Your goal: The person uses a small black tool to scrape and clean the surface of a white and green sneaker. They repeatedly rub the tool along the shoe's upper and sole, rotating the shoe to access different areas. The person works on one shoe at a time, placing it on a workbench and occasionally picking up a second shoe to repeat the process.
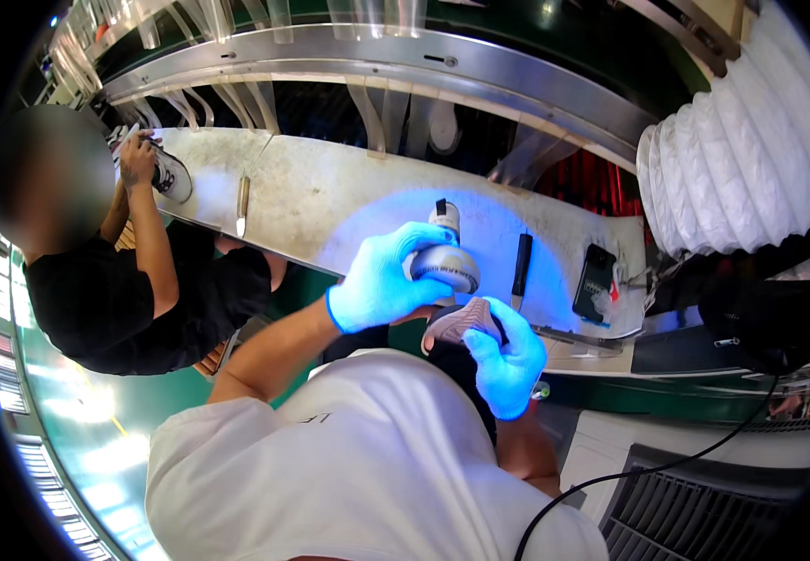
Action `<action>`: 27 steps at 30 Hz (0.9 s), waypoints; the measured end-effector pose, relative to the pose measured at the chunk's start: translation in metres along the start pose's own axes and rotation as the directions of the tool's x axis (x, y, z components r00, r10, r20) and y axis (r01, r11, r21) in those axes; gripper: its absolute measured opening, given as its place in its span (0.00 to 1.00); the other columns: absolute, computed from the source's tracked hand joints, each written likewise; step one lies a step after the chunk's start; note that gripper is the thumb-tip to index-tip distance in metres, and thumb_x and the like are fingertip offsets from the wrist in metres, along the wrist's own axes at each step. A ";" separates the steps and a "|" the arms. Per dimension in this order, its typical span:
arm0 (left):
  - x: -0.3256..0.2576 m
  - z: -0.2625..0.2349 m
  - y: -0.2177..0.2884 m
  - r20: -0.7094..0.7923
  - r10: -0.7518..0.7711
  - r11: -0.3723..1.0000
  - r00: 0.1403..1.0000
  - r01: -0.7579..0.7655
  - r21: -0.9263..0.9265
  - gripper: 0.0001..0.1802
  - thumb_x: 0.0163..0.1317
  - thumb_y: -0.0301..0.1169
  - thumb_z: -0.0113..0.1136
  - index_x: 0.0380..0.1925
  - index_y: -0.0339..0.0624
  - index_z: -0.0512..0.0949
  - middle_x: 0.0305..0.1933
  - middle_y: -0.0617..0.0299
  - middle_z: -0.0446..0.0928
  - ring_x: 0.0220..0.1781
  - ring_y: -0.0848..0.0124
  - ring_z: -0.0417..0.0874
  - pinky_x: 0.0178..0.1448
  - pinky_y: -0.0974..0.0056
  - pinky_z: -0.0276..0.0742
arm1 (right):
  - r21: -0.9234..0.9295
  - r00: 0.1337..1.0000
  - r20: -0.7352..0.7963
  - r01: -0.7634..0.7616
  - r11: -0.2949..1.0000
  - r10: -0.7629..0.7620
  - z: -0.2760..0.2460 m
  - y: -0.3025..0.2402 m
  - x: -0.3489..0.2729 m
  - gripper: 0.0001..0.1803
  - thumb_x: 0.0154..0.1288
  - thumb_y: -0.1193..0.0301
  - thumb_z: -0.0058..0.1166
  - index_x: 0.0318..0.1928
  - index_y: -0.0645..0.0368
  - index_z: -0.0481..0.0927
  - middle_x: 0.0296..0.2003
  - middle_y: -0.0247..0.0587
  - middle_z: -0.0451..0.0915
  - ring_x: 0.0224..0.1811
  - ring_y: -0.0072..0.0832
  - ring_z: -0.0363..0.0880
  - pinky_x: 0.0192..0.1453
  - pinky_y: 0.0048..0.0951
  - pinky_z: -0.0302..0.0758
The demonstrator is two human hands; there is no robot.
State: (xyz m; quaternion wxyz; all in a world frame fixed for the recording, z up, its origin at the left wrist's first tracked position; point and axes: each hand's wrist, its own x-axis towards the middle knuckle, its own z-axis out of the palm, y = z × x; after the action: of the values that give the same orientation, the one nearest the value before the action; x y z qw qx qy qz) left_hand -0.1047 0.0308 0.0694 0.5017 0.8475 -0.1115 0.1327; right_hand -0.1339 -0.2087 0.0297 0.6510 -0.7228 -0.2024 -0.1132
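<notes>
My left hand, in a knit glove lit bright blue, curls its fingers round a pale rounded piece with a dark patterned band; its kind is unclear. Just beyond stands a small whitish container with a black part on top. In my right hand, gloved too, is a shoe whose pinkish ridged sole shows between fingers and thumb. It is held close below the pale piece; whether the two touch I cannot tell. A black-handled knife lies on the bench to the right.
Across the worn pale bench lies another knife, left of centre. A dark phone rests near the right end. Beyond runs a metal rail with clear plastic strips. At left a co-worker handles a shoe. A white ribbed duct hangs right.
</notes>
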 end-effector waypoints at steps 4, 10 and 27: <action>-0.022 0.019 -0.029 -0.222 0.208 0.968 0.953 -0.233 -0.093 0.22 0.57 0.25 0.85 0.49 0.42 0.83 0.60 0.41 0.89 0.58 0.50 0.96 0.59 0.52 0.92 | 0.238 0.982 0.012 -0.188 0.953 0.190 0.006 0.003 0.016 0.21 0.73 0.72 0.73 0.62 0.67 0.88 0.55 0.44 0.88 0.56 0.30 0.87 0.65 0.32 0.82; -0.030 0.017 -0.036 -0.032 0.512 0.859 0.859 -0.512 0.002 0.17 0.60 0.16 0.77 0.47 0.42 0.84 0.68 0.32 0.85 0.60 0.37 0.93 0.60 0.49 0.92 | 0.291 0.995 0.086 -0.072 0.954 0.049 -0.001 0.022 0.025 0.15 0.65 0.81 0.72 0.52 0.66 0.89 0.50 0.40 0.82 0.50 0.29 0.83 0.60 0.32 0.81; -0.073 0.034 -0.008 -0.308 0.086 0.927 0.947 -0.189 -0.323 0.21 0.61 0.24 0.85 0.31 0.38 0.74 0.60 0.32 0.88 0.72 0.42 0.89 0.74 0.44 0.83 | -0.052 0.988 -0.047 0.147 0.988 -0.149 0.042 0.001 -0.009 0.16 0.60 0.83 0.81 0.46 0.59 0.89 0.41 0.38 0.80 0.39 0.28 0.78 0.40 0.28 0.74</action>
State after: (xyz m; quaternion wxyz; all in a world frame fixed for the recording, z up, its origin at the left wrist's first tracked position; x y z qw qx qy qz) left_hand -0.1673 0.0082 0.0226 0.6438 0.7068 -0.1187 0.2681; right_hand -0.1459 -0.1686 0.0192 0.6280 -0.7182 -0.2361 -0.1847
